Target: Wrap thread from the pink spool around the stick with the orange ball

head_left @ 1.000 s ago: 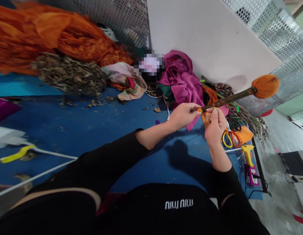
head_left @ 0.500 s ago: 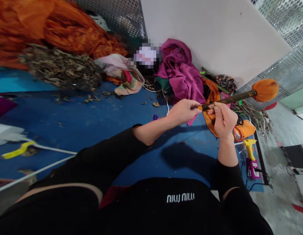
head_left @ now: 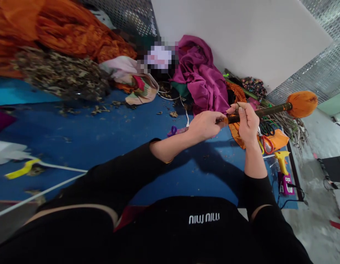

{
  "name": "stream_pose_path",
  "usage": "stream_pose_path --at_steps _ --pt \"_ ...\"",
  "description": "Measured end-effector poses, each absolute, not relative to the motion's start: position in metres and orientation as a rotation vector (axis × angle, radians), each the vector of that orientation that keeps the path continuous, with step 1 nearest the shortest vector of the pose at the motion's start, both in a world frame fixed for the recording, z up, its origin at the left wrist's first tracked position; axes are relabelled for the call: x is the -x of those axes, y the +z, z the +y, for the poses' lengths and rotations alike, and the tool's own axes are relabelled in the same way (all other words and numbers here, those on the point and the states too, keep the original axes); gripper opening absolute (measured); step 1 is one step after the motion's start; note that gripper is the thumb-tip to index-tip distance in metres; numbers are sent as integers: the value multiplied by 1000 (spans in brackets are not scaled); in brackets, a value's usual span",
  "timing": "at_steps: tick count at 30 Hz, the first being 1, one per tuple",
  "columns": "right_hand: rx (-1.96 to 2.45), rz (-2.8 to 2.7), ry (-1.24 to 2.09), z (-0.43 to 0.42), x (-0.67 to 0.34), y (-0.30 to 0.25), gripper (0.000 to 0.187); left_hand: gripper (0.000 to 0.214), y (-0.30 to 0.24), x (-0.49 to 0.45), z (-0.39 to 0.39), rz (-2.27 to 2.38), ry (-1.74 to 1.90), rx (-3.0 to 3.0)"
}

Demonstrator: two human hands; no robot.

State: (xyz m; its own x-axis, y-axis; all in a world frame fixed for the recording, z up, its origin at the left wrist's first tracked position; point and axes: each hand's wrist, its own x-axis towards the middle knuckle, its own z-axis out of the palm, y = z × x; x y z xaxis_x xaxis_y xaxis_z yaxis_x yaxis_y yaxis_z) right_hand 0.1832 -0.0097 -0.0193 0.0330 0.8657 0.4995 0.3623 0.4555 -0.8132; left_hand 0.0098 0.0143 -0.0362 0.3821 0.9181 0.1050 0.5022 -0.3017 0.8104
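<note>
A dark green-brown wrapped stick [head_left: 277, 109] with orange bands slants up to the right. At its far end sits a rounded orange cloth-covered head [head_left: 302, 104]. My left hand [head_left: 207, 125] is closed around the stick's near end, where a bit of orange shows by the fingertips. My right hand [head_left: 248, 119] is in front of the stick's middle, thumb and fingers pinched together just above it. A small dark bit shows at those fingertips, too little to name. Beneath my hands lies orange cloth [head_left: 237, 135] on the blue table [head_left: 147, 124].
Magenta cloth [head_left: 201, 84] is heaped behind my hands. Dried leaves [head_left: 62, 77] and orange fabric [head_left: 84, 33] pile up at the back left. On the right are red-handled scissors [head_left: 267, 144], a yellow glue gun [head_left: 282, 161], a purple power strip [head_left: 287, 184] and dry twigs [head_left: 293, 126].
My right hand has moved slightly up and left, its pinched fingers lifting from the stick to just above it. My left hand keeps its hold. The view has shifted a little.
</note>
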Motion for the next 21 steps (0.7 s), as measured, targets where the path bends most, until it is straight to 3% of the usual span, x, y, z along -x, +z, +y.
stream_pose_path --at_steps 7,21 --pt "1219 -1675 486 -6 -184 -16 40 43 -32 -11 7 1302 689 -2049" --pt "1355 -1843 273 -3 -193 -17 51 48 -40 -12 -2 1341 712 -2436"
